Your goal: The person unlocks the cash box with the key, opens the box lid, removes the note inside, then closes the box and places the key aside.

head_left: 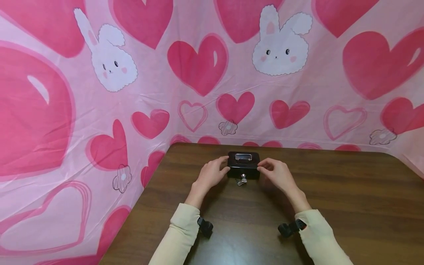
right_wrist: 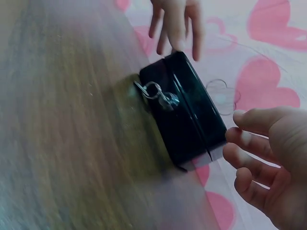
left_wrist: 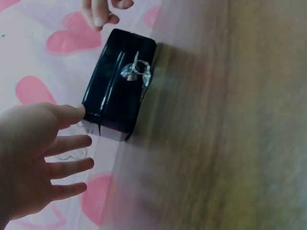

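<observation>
Hands flank a small black cash box (head_left: 243, 165) near the table's (head_left: 347, 191) far edge, left hand (head_left: 212, 173) and right hand (head_left: 276, 173) spread-fingered at its ends, seemingly steadying it, key (head_left: 243, 179) facing the person.

Head looks down; wrists flank the box (head_left: 243, 165)

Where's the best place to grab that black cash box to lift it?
Probably by its two short ends, one hand from each side. The black cash box lies flat and closed on the table, with the left hand and right hand already flanking it. Avoid the front, where the key sticks out.
</observation>
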Demonstrator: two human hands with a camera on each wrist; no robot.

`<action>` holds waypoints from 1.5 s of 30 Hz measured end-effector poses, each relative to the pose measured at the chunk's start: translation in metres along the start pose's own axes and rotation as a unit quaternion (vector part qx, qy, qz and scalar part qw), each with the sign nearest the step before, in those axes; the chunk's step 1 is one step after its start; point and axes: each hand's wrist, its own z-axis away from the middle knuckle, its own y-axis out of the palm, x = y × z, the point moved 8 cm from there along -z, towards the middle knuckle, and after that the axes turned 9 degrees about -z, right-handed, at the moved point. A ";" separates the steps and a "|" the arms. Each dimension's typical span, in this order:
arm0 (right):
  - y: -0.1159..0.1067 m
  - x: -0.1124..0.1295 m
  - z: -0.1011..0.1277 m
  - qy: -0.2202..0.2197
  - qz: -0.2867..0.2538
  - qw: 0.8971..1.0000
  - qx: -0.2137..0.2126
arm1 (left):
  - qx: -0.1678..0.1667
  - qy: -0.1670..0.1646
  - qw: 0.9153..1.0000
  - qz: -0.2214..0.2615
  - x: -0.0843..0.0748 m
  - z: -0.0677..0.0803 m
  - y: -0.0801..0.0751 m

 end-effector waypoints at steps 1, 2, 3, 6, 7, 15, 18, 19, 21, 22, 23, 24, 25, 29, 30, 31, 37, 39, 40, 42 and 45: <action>-0.003 -0.002 0.000 0.001 0.000 1.000 -0.006 | 0.001 -0.003 1.000 0.003 0.001 0.000 -0.001; -0.005 -0.003 0.000 0.004 -0.001 1.000 -0.009 | 0.002 -0.006 1.000 0.006 0.002 0.001 -0.002; -0.006 -0.005 0.001 0.007 -0.004 1.000 -0.011 | 0.004 -0.009 1.000 0.009 0.003 0.001 -0.002; -0.010 -0.010 0.002 0.019 -0.009 1.000 -0.012 | 0.009 -0.010 1.000 0.010 0.004 0.001 -0.002; -0.010 -0.011 0.002 0.024 -0.009 1.000 -0.011 | 0.010 -0.008 1.000 0.010 0.004 0.000 -0.002; -0.006 -0.021 0.005 0.064 -0.015 0.998 0.020 | 0.016 -0.019 1.000 -0.001 0.010 0.001 -0.002; -0.005 -0.024 0.005 0.067 -0.011 0.997 0.022 | 0.020 -0.021 1.000 -0.006 0.012 0.001 0.000; -0.005 -0.024 0.005 0.068 -0.010 0.997 0.023 | 0.022 -0.021 1.000 -0.008 0.012 0.001 0.000; -0.004 -0.027 0.006 0.071 -0.006 0.997 0.025 | 0.025 -0.019 0.999 -0.013 0.012 0.002 0.001; -0.003 -0.028 0.006 0.073 -0.004 0.997 0.027 | 0.026 -0.019 0.999 -0.014 0.012 0.002 0.001; -0.003 -0.029 0.006 0.075 -0.002 0.997 0.028 | 0.027 -0.018 0.999 -0.016 0.013 0.002 0.001; -0.002 -0.030 0.007 0.077 0.000 0.997 0.030 | 0.029 -0.017 0.999 -0.018 0.013 0.003 0.001; -0.001 -0.030 0.007 0.078 0.001 0.996 0.031 | 0.032 -0.016 0.999 -0.020 0.013 0.003 0.001; 0.001 -0.032 0.008 0.077 0.003 0.996 0.035 | 0.043 -0.011 0.999 -0.025 0.013 0.004 0.003; 0.002 -0.032 0.008 0.076 0.003 0.996 0.036 | 0.045 -0.009 0.999 -0.024 0.013 0.004 0.004; 0.003 -0.033 0.008 0.075 0.004 0.997 0.038 | 0.049 -0.008 0.999 -0.023 0.013 0.004 0.005; 0.006 -0.033 0.009 0.076 0.010 0.996 0.045 | 0.061 -0.005 0.998 -0.017 0.012 0.006 0.008; 0.008 -0.033 0.009 0.080 0.009 0.996 0.046 | 0.063 -0.003 0.998 -0.016 0.012 0.006 0.008; 0.009 -0.032 0.009 0.078 0.009 0.996 0.049 | 0.063 -0.002 0.998 -0.016 0.012 0.006 0.008; 0.011 -0.032 0.009 0.078 0.008 0.996 0.052 | 0.065 -0.001 0.998 -0.015 0.013 0.007 0.008; 0.012 -0.030 0.010 0.080 0.005 0.995 0.053 | 0.069 0.000 0.998 -0.012 0.013 0.007 0.009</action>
